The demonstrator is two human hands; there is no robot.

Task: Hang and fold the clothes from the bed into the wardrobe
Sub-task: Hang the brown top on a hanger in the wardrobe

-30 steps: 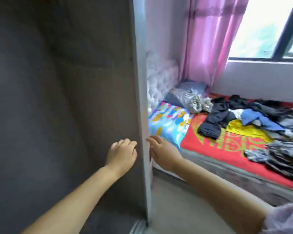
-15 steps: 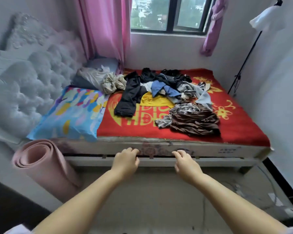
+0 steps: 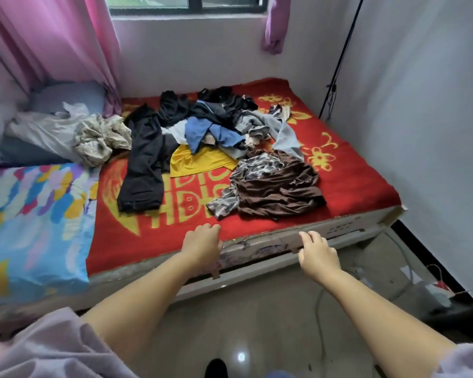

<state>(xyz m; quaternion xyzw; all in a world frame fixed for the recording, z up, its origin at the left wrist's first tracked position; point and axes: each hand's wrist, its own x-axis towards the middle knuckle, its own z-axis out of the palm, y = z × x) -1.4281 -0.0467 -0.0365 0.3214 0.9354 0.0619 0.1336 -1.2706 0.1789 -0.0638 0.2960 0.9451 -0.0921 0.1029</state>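
A heap of clothes lies in the middle of the bed's red blanket [image 3: 347, 173]: black trousers [image 3: 144, 165], a yellow garment [image 3: 200, 160], a blue garment [image 3: 210, 133], a grey one [image 3: 283, 133] and a brown patterned top [image 3: 276, 184] nearest me. My left hand [image 3: 202, 241] reaches over the blanket's near edge, fingers loosely bent, holding nothing. My right hand [image 3: 317, 251] hovers by the mattress side, fingers relaxed and empty. Both hands are short of the clothes. The wardrobe is out of view.
A colourful pillow [image 3: 30, 222] lies at the left with crumpled grey and beige bedding [image 3: 93, 137] behind it. Pink curtain [image 3: 52, 39] hangs at the back left, a white wall [image 3: 434, 118] bounds the right. Cables [image 3: 404, 276] lie on the tiled floor.
My view swung from the wardrobe side to the bed and drew closer. Both hands moved forward to the bed's near edge, the left now over the blanket.
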